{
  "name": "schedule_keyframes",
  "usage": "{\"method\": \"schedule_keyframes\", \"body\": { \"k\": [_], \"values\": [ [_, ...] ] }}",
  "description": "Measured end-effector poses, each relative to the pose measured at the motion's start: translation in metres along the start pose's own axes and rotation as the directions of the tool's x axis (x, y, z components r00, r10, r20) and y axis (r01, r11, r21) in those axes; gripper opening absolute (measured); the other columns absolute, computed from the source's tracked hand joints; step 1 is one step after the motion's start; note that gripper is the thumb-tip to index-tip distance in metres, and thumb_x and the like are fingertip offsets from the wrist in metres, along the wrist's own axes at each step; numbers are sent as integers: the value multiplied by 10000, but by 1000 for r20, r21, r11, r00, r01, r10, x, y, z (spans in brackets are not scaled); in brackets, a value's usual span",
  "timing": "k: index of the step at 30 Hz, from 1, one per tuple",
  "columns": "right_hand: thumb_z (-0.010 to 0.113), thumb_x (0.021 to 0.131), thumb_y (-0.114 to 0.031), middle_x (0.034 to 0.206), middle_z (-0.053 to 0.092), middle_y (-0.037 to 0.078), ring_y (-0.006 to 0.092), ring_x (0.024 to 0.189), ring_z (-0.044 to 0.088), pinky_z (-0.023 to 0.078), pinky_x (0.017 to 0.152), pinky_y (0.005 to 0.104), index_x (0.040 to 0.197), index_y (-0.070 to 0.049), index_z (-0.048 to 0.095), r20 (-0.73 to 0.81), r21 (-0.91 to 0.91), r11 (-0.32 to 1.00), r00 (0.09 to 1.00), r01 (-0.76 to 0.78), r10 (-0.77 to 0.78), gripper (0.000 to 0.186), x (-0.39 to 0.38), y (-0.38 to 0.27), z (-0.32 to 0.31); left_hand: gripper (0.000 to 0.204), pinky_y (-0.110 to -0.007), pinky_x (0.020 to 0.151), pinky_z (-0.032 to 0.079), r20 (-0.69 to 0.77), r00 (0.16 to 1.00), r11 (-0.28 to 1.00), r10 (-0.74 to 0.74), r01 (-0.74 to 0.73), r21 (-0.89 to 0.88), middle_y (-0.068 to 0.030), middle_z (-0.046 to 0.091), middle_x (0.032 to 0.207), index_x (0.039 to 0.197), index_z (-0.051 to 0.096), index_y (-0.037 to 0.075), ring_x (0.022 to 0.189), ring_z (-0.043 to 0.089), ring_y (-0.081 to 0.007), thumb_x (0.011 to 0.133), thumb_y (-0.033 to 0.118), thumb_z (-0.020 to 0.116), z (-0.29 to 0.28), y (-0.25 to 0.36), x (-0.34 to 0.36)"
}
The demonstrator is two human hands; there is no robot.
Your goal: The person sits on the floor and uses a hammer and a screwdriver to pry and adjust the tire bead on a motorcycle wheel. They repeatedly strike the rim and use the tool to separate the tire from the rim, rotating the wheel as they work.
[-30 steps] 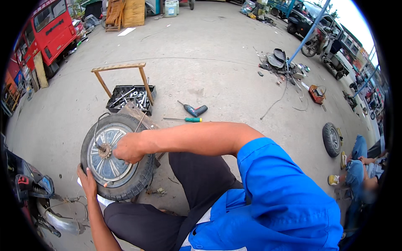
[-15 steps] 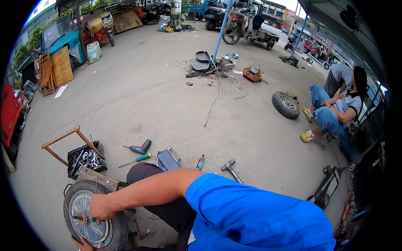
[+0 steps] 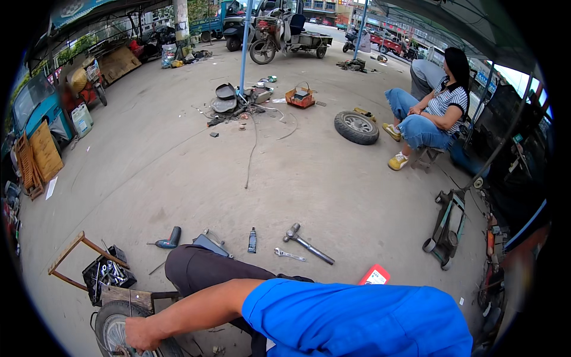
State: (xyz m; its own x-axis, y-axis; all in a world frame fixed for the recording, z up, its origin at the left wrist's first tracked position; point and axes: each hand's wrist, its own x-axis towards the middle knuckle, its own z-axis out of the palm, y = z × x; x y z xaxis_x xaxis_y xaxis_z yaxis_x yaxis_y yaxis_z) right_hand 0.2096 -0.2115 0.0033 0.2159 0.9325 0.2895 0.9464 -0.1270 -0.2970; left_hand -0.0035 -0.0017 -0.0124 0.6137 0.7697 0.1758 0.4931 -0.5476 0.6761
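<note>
My right hand [image 3: 141, 335] reaches across to the lower left, closed over the face of a spoked metal wheel with a black tyre [image 3: 110, 312]. What its fingers grip, if anything, is hidden beneath the hand. The wheel's lower part is cut off by the picture's edge. My left hand is out of sight. Beside the wheel sits a low wooden bench [image 3: 126, 296]. Behind it stands a black crate [image 3: 107, 275] of sockets and metal tools, with a wooden frame [image 3: 79, 239] over it.
Beyond my knee lie a cordless drill [image 3: 169, 238], a black tube [image 3: 253, 240], an adjustable wrench [image 3: 289, 254] and a hammer [image 3: 309, 243]. A red container [image 3: 375, 274] shows past my sleeve. A floor jack [image 3: 447, 229], a loose wheel [image 3: 357, 127] and a seated person [image 3: 434, 116] are at right.
The view has swung right and upward, so the scene sits farther left and the wheel lower. My left hand has gone out of view. The wrench and red container have come into sight.
</note>
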Motion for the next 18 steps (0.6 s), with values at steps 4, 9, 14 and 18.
{"method": "schedule_keyframes", "body": {
  "k": [4,9,14,18],
  "values": [
    [726,829,-405,710,713,129,343,731,706,499,637,448,702,-71,752,-25,34,999,1000,-14,15,358,-6,-10,-15,692,-476,1132,388,-83,976,974,203,-192,120,-341,501,1407,1402,461,-108,1306,494,-456,959,385,658,9,-72,26],
    [731,839,-377,710,702,140,348,742,707,507,632,436,740,-38,702,-36,15,1000,999,-19,20,354,-18,-21,-43,606,-412,1179,295,-74,994,979,74,-59,197,-285,430,1512,1481,391,-76,1407,410,-407,984,229,552,11,-97,51],
    [636,943,-362,813,718,180,366,836,706,520,682,465,910,-8,686,106,-9,989,984,-146,146,359,-25,-26,-66,633,-423,1107,391,-149,988,993,30,-12,122,-294,527,1403,1450,445,-50,1307,511,-427,930,268,616,28,-56,32],
    [601,972,-371,815,713,191,370,826,702,520,688,468,920,3,657,93,-50,993,990,-106,110,382,-18,-40,-66,655,-442,1073,417,-184,982,992,-33,54,113,-293,540,1379,1445,450,-35,1267,532,-440,894,269,635,6,-31,15]
  ]
}}
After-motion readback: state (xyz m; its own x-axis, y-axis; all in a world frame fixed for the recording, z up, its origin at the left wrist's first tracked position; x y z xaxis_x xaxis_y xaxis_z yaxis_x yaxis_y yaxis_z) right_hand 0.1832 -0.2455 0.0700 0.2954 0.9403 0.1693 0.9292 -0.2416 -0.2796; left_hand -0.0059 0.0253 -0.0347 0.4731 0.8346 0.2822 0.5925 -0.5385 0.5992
